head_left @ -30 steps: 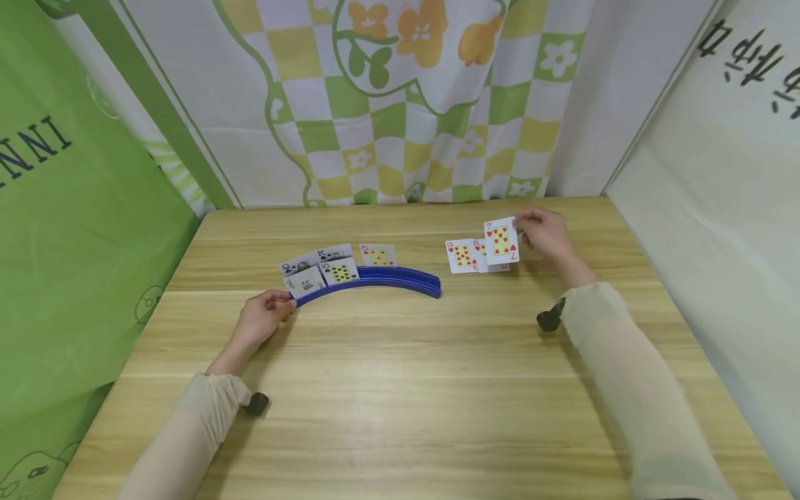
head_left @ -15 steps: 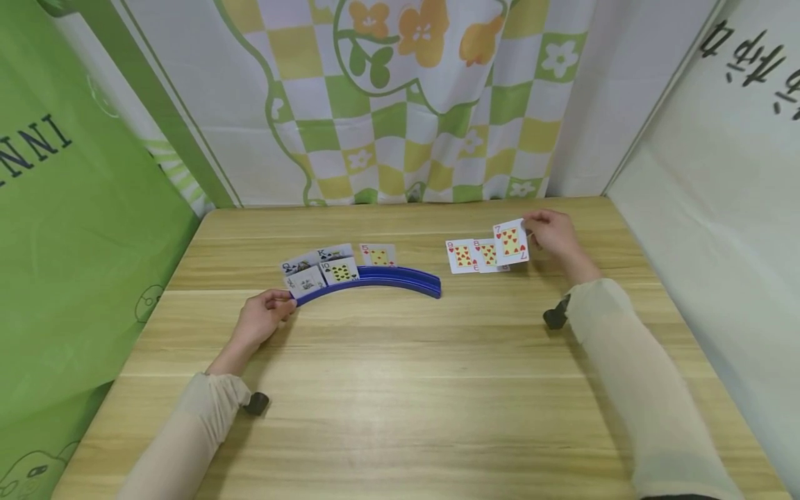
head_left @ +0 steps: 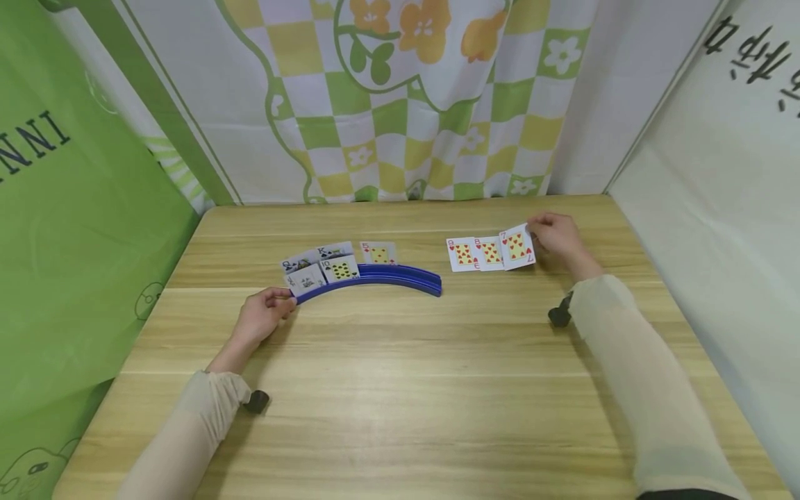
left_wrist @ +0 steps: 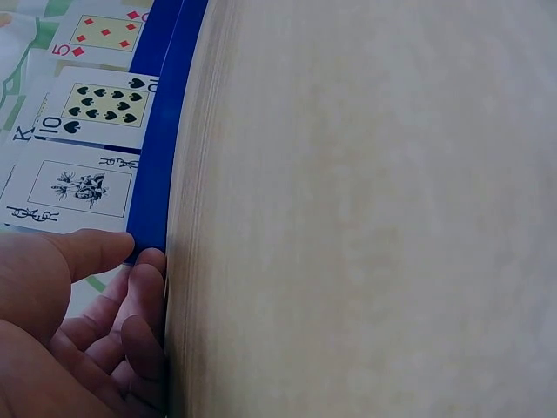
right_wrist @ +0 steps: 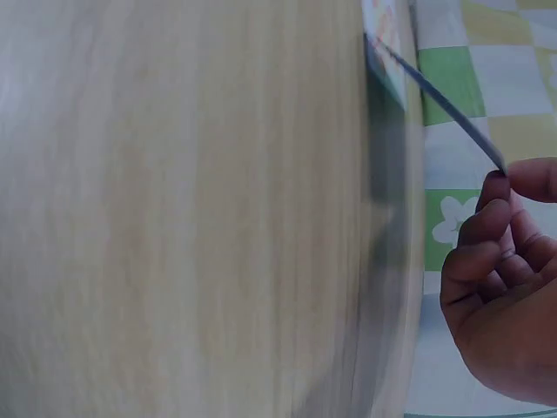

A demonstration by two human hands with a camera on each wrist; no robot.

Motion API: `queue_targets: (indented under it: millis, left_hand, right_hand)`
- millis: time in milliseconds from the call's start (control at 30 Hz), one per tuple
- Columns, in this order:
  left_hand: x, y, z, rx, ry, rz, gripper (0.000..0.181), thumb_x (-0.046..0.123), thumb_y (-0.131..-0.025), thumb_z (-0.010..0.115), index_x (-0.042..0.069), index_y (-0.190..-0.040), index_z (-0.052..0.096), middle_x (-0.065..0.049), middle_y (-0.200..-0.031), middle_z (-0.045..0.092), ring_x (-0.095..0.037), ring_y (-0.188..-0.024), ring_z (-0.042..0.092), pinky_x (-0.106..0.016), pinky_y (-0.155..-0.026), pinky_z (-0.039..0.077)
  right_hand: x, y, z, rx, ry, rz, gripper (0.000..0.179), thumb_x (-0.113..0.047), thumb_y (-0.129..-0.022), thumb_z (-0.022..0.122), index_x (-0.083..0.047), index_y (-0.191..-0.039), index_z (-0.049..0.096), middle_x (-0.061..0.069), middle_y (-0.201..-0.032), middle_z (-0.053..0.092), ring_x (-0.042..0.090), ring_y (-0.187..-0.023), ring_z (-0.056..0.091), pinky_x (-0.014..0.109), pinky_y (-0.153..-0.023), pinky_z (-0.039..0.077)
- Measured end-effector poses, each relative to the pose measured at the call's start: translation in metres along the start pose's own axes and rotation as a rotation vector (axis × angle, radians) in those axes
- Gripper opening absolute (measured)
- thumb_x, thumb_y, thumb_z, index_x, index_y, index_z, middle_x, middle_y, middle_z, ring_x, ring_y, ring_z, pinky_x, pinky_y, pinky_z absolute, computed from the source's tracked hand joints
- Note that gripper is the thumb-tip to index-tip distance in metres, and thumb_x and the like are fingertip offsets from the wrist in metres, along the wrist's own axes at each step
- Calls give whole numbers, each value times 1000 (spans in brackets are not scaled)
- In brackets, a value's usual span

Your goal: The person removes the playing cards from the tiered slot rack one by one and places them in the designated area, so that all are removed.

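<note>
Two pinches I see: left hand (head_left: 259,318) on the blue rack (head_left: 400,276), right hand (head_left: 558,238) on the rightmost card (head_left: 517,247).

Card ranks in red and black, lettering on both sides

Red figures mark four playing cards: a 5 on the five of diamonds (left_wrist: 100,35), a 9 on the nine of hearts (head_left: 462,255), an 8 on the eight of hearts (head_left: 489,254) and a 7 on the seven of hearts (head_left: 517,246), whose second 7 stands inverted in the opposite corner. In black, 10 stands on the ten of spades (left_wrist: 96,109), K on the king (head_left: 337,251), Q on the queen (head_left: 301,264), and stylised JOKER on the joker (left_wrist: 83,187). The green curtain (head_left: 81,229) bears cut-off dark capitals, among them N and I; the white sheet (head_left: 731,208) bears black brush-like characters, partly cut off.
</note>
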State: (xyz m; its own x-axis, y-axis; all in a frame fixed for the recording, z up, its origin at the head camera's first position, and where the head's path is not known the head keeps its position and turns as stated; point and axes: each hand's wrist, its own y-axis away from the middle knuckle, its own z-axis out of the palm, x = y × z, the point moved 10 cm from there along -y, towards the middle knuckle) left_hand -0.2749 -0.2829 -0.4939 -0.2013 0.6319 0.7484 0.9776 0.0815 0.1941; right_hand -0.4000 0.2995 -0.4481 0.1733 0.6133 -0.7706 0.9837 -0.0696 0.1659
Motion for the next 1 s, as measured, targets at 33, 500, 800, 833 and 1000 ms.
queue_targets:
  millis: [33, 500, 800, 833, 1000]
  left_hand:
    - [0, 0, 0, 1, -1, 0, 38, 26, -98, 63, 0, -126, 61, -13, -96, 73, -8, -71, 62, -23, -57, 48]
    - [0, -1, 0, -2, 4, 5, 39, 27, -98, 63, 0, -125, 61, -14, -97, 73, -8, -71, 62, -23, -57, 48]
    - [-1, -1, 1, -10, 7, -1, 40, 28, -98, 63, 0, -126, 61, -13, -97, 73, -9, -72, 62, -23, -58, 48]
    - [-1, -1, 1, -10, 8, -2, 40, 28, -98, 63, 0, -127, 60, -13, -97, 73, -9, -73, 62, -23, -58, 48]
    - [-1, 0, 1, -11, 16, -8, 40, 28, -98, 64, 0, -127, 60, -12, -97, 73, -8, -73, 63, -23, -58, 48]
  right_hand:
    - [0, 0, 0, -6, 25, 1, 39, -27, -102, 50, 1, -128, 59, 12, -106, 63, 15, -84, 54, 24, -67, 45]
    - [11, -6, 1, -32, 314, -23, 38, -25, -97, 49, 4, -119, 63, 29, -125, 61, 41, -110, 55, 51, -93, 46]
    - [12, -10, -1, -14, 416, -26, 40, -25, -94, 49, 4, -115, 67, 28, -123, 63, 40, -103, 57, 47, -85, 47]
    - [13, -11, -2, -12, 418, -21, 39, -26, -95, 49, 4, -114, 67, 27, -122, 64, 39, -101, 56, 45, -82, 47]
    - [14, -9, -3, -20, 426, 10, 40, -28, -97, 49, 3, -117, 65, 26, -122, 62, 36, -97, 54, 44, -81, 46]
